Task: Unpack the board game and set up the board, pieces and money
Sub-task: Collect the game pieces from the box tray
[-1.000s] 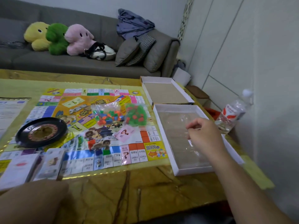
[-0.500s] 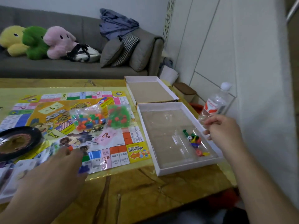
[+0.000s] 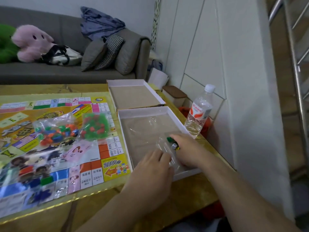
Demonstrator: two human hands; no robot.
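Clear small bag (image 3: 164,146) of dice and pawns, inside box tray (image 3: 127,131): your right hand (image 3: 187,149) and left hand (image 3: 153,168) pinch it; next, lift onto board (image 3: 93,166).

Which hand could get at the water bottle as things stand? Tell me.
Probably the right hand: it is in the box tray, and the water bottle stands just beyond the tray's right wall, nothing between. The hand is busy at a clear bag though.

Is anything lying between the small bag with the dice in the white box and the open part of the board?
Yes. Between the clear bag of dice and tokens and the colourful game board stand the white box's left wall and the left hand. Two clear bags of plastic pieces already cover the board's centre.
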